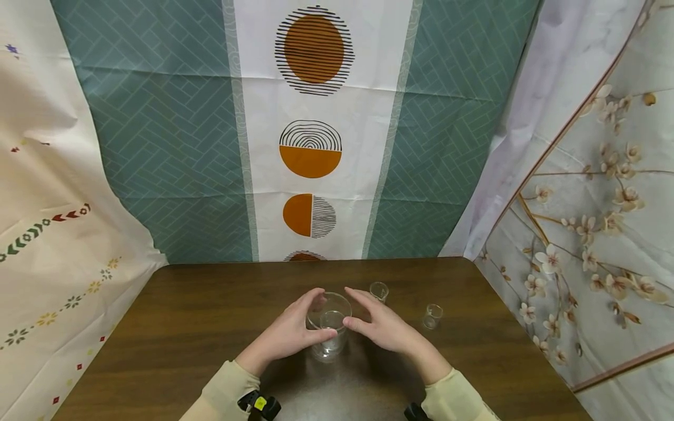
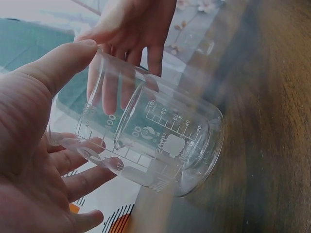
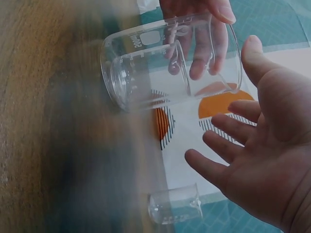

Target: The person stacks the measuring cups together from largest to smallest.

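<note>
A large clear glass beaker [image 1: 327, 354] with white volume marks stands upright on the brown table, a smaller beaker [image 2: 170, 136] nested inside it. My left hand [image 1: 284, 333] holds the large beaker around the left of its rim. Its thumb [image 2: 63, 60] lies at the near side of the rim, the other fingers around the far side. My right hand [image 1: 389, 327] is spread at the beaker's right, palm turned toward it. In the right wrist view, the right fingers [image 3: 209, 162] are loosely extended and apart from the glass.
Behind my right hand stands a small beaker [image 1: 379, 289], partly hidden by the fingers. Another, smaller beaker [image 1: 433, 316] stands farther right on the table [image 1: 210, 298]. A patterned teal and white cloth [image 1: 174, 146] hangs along the back edge, with other cloths at both sides.
</note>
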Demonstrator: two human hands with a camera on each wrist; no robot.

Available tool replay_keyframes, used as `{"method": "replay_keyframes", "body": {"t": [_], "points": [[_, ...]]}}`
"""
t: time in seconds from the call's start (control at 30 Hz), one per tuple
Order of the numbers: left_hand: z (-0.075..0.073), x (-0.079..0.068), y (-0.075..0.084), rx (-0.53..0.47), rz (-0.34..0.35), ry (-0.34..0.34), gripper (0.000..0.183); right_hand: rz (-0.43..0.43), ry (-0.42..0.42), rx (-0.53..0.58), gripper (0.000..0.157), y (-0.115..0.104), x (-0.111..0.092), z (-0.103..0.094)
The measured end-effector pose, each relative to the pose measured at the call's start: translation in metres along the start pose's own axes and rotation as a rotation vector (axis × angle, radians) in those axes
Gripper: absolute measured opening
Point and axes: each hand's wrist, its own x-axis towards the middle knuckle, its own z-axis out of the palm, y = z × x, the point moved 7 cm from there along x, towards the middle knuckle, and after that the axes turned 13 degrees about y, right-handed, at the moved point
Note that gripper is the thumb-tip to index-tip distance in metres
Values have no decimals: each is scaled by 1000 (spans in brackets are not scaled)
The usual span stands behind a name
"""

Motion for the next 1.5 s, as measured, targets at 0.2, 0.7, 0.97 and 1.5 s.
{"method": "replay_keyframes", "body": {"t": [0.2, 0.7, 0.97, 1.5], "points": [[1, 1, 0, 4, 0, -6, 98, -11, 20, -23, 71, 3, -1, -4], [1, 0, -3, -17, -14, -10, 97, -56, 59, -121, 75, 7, -4, -10], [1, -1, -2, -23, -15, -15, 98, -32, 68, -150, 78, 12, -5, -11], [1, -1, -1, -31, -27, -22, 98, -39, 117, -230, 79, 15, -5, -15]]}}
